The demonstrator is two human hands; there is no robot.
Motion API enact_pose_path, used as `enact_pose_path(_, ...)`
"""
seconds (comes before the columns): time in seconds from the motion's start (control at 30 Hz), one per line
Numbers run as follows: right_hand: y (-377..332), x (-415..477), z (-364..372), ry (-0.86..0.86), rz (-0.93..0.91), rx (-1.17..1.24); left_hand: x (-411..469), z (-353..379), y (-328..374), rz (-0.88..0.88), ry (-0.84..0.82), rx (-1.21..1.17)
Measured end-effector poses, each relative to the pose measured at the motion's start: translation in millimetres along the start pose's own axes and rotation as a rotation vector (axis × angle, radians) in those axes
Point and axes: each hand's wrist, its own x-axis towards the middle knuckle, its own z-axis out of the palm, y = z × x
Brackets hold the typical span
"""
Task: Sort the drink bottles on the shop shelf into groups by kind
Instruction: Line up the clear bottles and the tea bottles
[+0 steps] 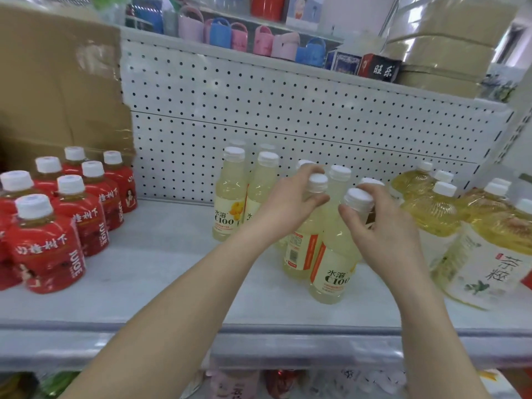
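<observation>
Shelf [172, 272]: pale grey, running across the middle of the frame, with a white pegboard back panel [259, 110] behind it.

Red juice bottles [72, 214]: grouped at the left of the frame, upright, white caps, close together.

C100 bottles [230, 203]: pale lemon drink, white caps, clustered at centre. Two stand upright at the cluster's left edge, with more behind and to the right, partly hidden by the hands.

Yellow tea bottles [437, 214]: grouped at the right of the frame, partly cut off by the edge.

Left hand [285, 203]: reaches in from lower left. Its fingers [312, 169] and thumb are curled round the neck of the barcode-facing C100 bottle [299, 251], just under the cap.

Right hand [385, 228]: reaches in from lower right. Its fingers [371, 187] and thumb pinch the neck of the front C100 bottle [331, 272], below the cap. This bottle leans slightly to the left and touches the barcode-facing one.

Both held bottles have their bases down at shelf level; whether either is lifted clear cannot be told.

Other items: a cardboard box [57, 82] at upper left; small pastel handled holders [224, 33] on the upper shelf; a dark printed carton [380, 67] beside them; tape-wrapped brown packs [446, 38] at upper right. Goods on the shelf below are blurred.
</observation>
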Motion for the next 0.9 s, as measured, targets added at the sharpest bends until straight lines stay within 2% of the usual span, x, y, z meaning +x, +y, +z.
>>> enact_pose_path(0.27, -36, 3, 37, -0.093, -0.124, 0.161, -61, -86, -46, -0.159, 0.24, 0.177)
enact_pose_path(0.4, -60, 22, 76, -0.117, -0.173, 0.174, -56, -98, -64, -0.21, 0.346, 0.161)
enact_pose_path(0.57, -73, 42, 102, -0.131, -0.164, 0.177, -38, -83, -67, -0.163, 0.333, 0.166)
enact_pose_path(0.9, -71, 45, 99, -0.168, -0.155, 0.098, -26, -81, -71, -0.181, 0.311, 0.219)
